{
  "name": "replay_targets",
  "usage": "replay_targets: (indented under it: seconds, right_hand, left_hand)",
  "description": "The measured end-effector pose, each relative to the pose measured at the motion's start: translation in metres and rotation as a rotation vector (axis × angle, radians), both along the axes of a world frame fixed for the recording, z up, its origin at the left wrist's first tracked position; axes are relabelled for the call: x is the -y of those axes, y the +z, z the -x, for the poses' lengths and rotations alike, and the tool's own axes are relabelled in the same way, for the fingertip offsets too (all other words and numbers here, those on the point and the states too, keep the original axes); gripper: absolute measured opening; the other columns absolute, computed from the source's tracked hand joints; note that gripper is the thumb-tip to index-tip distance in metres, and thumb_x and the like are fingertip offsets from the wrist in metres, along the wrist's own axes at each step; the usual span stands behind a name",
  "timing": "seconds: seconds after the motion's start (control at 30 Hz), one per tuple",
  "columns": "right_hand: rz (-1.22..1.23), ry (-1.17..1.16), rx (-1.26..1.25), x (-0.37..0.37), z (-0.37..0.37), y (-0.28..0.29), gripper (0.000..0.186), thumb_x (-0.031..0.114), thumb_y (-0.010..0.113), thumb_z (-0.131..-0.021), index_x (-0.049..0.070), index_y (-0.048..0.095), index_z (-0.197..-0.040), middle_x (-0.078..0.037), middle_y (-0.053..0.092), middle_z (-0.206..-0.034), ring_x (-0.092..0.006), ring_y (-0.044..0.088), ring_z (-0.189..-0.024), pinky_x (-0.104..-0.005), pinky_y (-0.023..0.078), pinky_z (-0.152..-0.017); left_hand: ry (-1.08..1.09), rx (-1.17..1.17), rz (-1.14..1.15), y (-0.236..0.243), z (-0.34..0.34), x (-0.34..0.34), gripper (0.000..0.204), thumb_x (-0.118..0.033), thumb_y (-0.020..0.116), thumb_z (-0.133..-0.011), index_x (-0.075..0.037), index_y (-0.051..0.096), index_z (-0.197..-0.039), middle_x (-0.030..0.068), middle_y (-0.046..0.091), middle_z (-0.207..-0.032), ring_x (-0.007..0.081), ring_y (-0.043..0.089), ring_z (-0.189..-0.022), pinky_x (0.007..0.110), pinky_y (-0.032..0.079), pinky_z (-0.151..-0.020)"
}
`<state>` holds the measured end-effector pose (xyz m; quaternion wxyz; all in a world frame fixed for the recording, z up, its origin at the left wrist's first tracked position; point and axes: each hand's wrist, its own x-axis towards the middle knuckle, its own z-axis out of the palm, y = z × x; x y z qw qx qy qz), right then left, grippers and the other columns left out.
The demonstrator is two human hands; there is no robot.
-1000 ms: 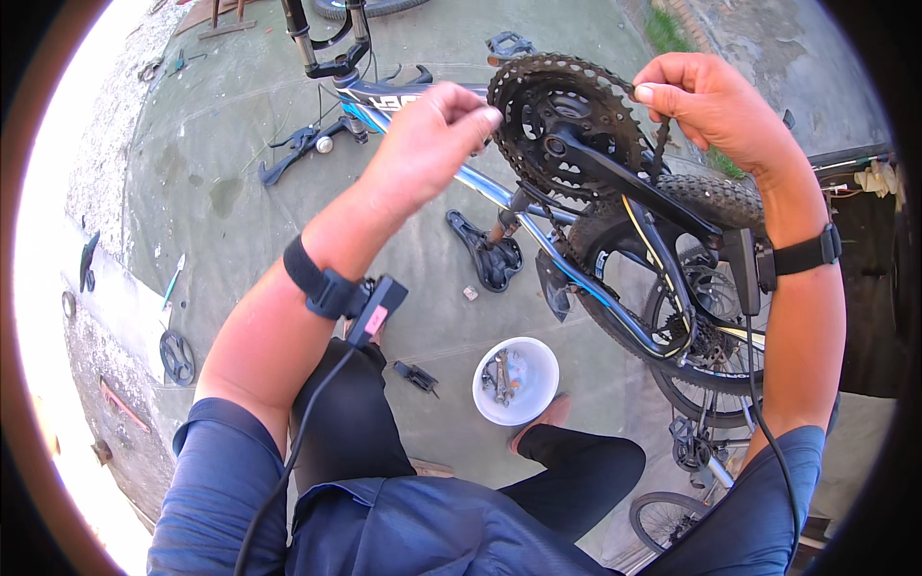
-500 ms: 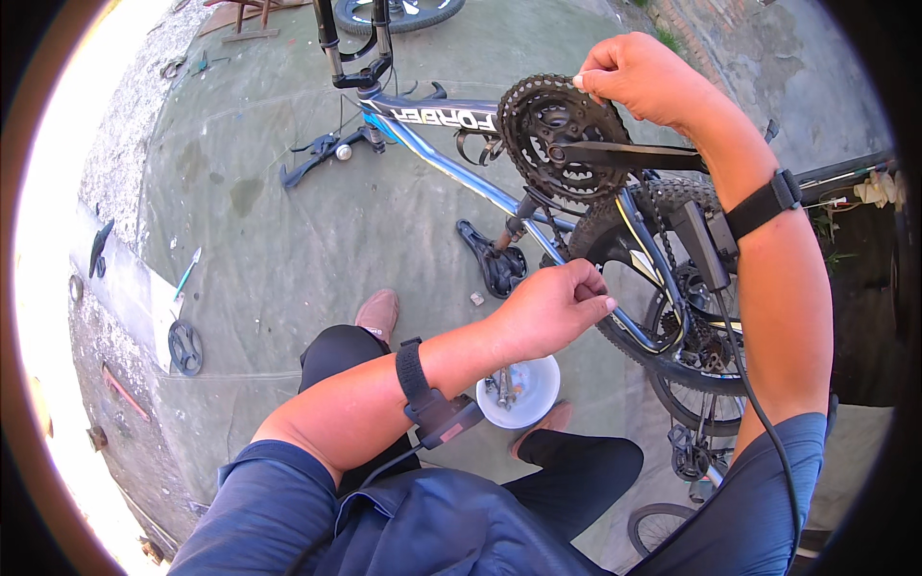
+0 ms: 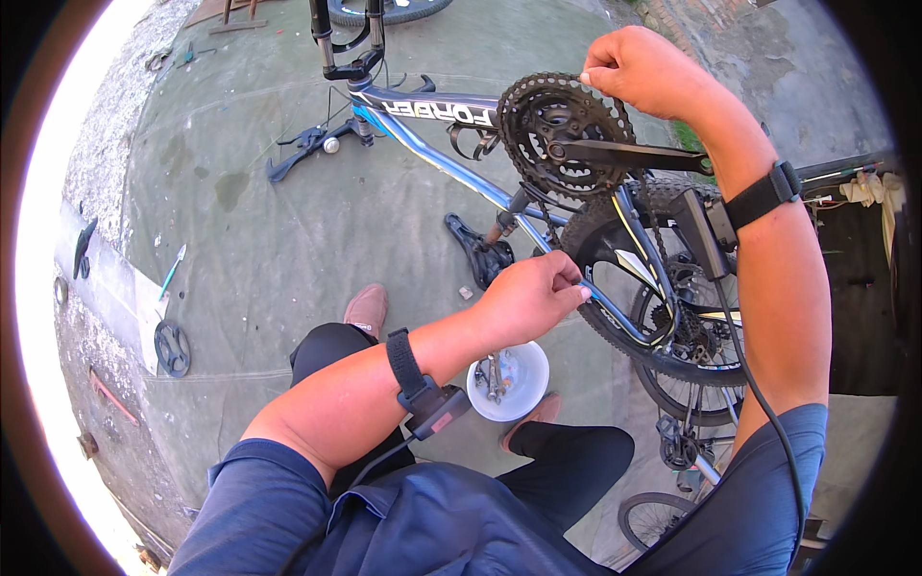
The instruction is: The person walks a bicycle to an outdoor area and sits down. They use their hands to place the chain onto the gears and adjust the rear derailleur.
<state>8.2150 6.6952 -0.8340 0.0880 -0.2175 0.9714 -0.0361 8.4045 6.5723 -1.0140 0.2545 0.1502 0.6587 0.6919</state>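
A blue, black and white bicycle frame (image 3: 447,165) stands upside down, its saddle (image 3: 477,248) and handlebar (image 3: 309,154) on the ground. My right hand (image 3: 639,72) is closed in a pinch at the upper right edge of the chainrings (image 3: 523,110). Whatever its fingertips hold, if anything, is hidden. Lower down, my left hand (image 3: 533,296) also pinches, thumb against fingers, over the frame tube near the rear wheel (image 3: 586,254); nothing between its fingers can be made out. The crank arm (image 3: 629,154) points right from the chainrings. A dark chain (image 3: 658,226) hangs below them.
Between my feet stands a white bowl (image 3: 533,379) with small metal parts. A detached wheel (image 3: 399,12) lies at the far edge of the green ground sheet (image 3: 240,278). A black chainring (image 3: 173,348) and a teal-handled tool (image 3: 173,272) lie left. Another bicycle (image 3: 680,446) is lower right.
My left hand has shifted slightly left and up in the picture. My right hand stays by the chainrings, slightly higher. The whole view has moved a little; the bicycle looks unchanged.
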Motion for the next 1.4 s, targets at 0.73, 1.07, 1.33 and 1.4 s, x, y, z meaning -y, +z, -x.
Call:
replay_targets:
  seconds: [0.73,1.07,1.33,1.4]
  right_hand:
    - [-0.004,-0.051,0.030,0.001,-0.007,0.004,0.022,0.021,0.062,-0.090,-0.001,0.065,-0.086,-0.007,0.056,-0.063,-0.0164,0.050,-0.058,-0.0350,0.041,-0.056]
    - [-0.012,-0.103,0.059,0.005,-0.004,0.004,0.024,0.022,0.062,-0.091,-0.002,0.065,-0.084,-0.006,0.058,-0.063,-0.0155,0.050,-0.057,-0.0344,0.041,-0.056]
    - [0.004,-0.075,0.010,0.009,0.001,-0.003,0.022,0.023,0.065,-0.090,0.002,0.068,-0.087,-0.009,0.060,-0.063,-0.0207,0.056,-0.057,-0.0379,0.045,-0.056]
    - [-0.012,-0.095,0.018,0.009,0.002,-0.003,0.021,0.024,0.066,-0.089,0.003,0.068,-0.088,-0.011,0.061,-0.063,-0.0233,0.059,-0.059,-0.0398,0.047,-0.058]
  left_hand:
    - [-0.005,0.017,-0.003,0.009,0.003,0.002,0.031,-0.023,0.069,-0.088,0.001,0.061,-0.107,0.0110,0.069,-0.087,0.0210,0.067,-0.079,0.034,0.052,-0.071]
    - [-0.017,-0.002,0.012,0.008,0.002,-0.003,0.027,-0.017,0.069,-0.090,0.002,0.060,-0.107,0.0067,0.068,-0.086,0.0126,0.064,-0.078,0.029,0.052,-0.071]
    - [-0.010,-0.007,0.006,0.008,0.001,-0.003,0.029,-0.020,0.068,-0.089,0.002,0.060,-0.108,0.0098,0.069,-0.087,0.0177,0.067,-0.079,0.032,0.053,-0.071]
    - [0.000,-0.012,-0.010,0.006,0.000,-0.003,0.035,-0.026,0.069,-0.087,0.001,0.060,-0.107,0.0141,0.070,-0.087,0.0269,0.069,-0.080,0.038,0.053,-0.072]
